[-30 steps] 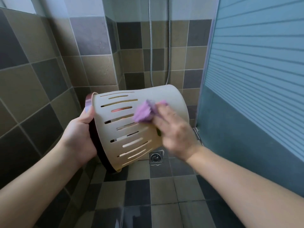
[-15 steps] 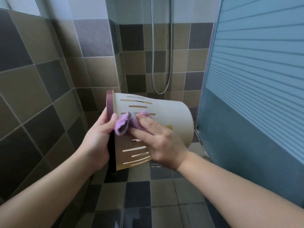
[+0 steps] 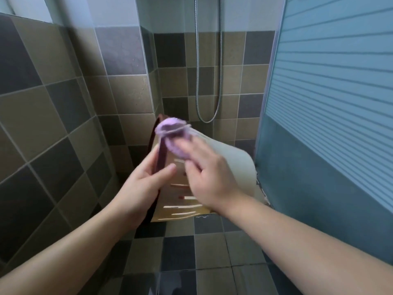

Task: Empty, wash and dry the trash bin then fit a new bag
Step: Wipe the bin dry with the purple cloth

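- Left hand (image 3: 144, 186) gripping the dark rim (image 3: 160, 154) of the trash bin (image 3: 229, 167), thumb curled over onto the outside wall, fingers hidden round the far side of the rim.
- Right hand (image 3: 209, 177) pressing a purple cloth (image 3: 173, 135) against the top of the bin's side, close to the rim.
- Right fingers blurry, so hard to tell just how curled; cloth bunched up under the fingertips and seemingly held there.
- Both hands very near each other, the left thumb just beside the right hand.
- Trash bin held up in the air, tipped on its side, open end pointing left, bottom end pointing right.
- Bin cream coloured, with rows of long thin slots (image 3: 180, 207) cut in its wall.
- Inside of the bin not in sight from here.
- Two bare forearms reaching in from the bottom corners.
- Under the bin, a tiled floor (image 3: 208, 252) in dark grey and tan squares, looking wet and shiny near the bottom edge.
- On the left, a tiled wall (image 3: 53, 124) in the same greys and tans.
- Behind the bin, a silver shower hose (image 3: 209, 118) hanging in a loop against the back wall.
- On the right, a blue glass shower door (image 3: 329, 103) with thin stripes on its top part and a plain part lower down, close beside the bin's bottom end.
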